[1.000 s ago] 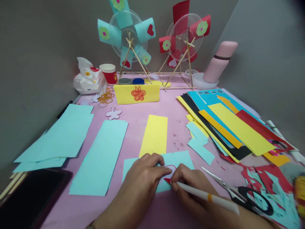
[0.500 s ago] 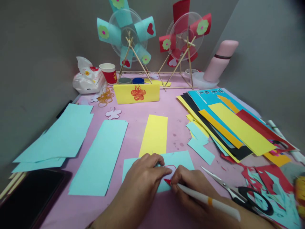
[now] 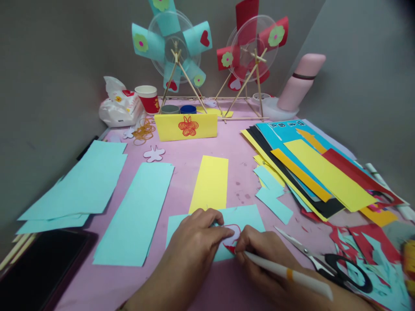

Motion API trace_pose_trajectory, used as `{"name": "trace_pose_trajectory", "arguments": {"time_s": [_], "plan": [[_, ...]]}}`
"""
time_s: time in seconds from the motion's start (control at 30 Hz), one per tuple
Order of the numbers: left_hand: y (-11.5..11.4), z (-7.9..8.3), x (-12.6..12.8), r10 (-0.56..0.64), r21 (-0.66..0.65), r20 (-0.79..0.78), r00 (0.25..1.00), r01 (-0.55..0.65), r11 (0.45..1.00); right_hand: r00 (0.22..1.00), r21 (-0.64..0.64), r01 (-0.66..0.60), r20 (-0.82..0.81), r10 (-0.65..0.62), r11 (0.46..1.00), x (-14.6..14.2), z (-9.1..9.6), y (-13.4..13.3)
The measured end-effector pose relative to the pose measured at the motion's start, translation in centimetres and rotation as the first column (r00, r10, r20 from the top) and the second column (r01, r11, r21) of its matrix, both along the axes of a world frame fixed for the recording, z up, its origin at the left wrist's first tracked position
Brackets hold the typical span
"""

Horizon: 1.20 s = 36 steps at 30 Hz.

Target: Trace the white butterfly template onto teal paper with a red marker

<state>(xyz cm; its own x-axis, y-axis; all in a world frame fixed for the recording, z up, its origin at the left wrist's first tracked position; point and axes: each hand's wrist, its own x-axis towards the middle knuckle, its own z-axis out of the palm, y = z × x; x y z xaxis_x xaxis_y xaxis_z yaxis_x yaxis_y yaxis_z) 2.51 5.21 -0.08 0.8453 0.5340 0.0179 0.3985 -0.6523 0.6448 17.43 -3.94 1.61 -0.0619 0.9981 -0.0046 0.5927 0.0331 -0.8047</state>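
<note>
A light blue paper strip [image 3: 246, 212] lies on the table before me, with a small pale paper cutout [image 3: 232, 233] on top of it. Red ink runs around the cutout's visible edge; its full shape is hidden by my hands. My left hand [image 3: 197, 239] has curled fingers, and its thumb presses the cutout against the strip. In my right hand [image 3: 259, 252] is a white marker [image 3: 288, 273] with an orange band, pinched in the fingers. Its red tip end is at the lower edge of the cutout. Scissors [image 3: 311, 255] lie beside my right hand.
Blue strips [image 3: 136, 216] and a dark tablet [image 3: 45, 268] lie left, a yellow strip [image 3: 210, 181] ahead. On the right are stacked coloured papers [image 3: 324, 172] and paper scraps [image 3: 372, 259]. Behind stand a folded yellow card [image 3: 168, 129], two paper-bladed wheels [image 3: 158, 45] and a pink bottle [image 3: 298, 86].
My right hand has shifted slightly right and down with the marker. More of the cutout's red-outlined lower edge shows. The left hand stays in place.
</note>
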Motion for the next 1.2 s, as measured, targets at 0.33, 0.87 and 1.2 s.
{"name": "trace_pose_trajectory", "arguments": {"time_s": [0.33,0.87,1.2], "plan": [[-0.08,-0.33,-0.07,-0.005,0.023,0.028,1.000,0.005,1.000,1.000,-0.002,0.010,-0.014,-0.010,1.000,0.20,-0.33,-0.20],[-0.04,-0.37,-0.08,-0.007,0.035,0.038,0.999,0.006,0.999,0.997,-0.001,0.020,-0.080,-0.020,1.000,0.44,-0.38,-0.37],[-0.17,-0.15,-0.24,-0.004,0.019,0.041,0.999,0.003,1.000,0.998,0.001,0.017,-0.060,-0.017,1.000,0.75,-0.95,-0.64]]}}
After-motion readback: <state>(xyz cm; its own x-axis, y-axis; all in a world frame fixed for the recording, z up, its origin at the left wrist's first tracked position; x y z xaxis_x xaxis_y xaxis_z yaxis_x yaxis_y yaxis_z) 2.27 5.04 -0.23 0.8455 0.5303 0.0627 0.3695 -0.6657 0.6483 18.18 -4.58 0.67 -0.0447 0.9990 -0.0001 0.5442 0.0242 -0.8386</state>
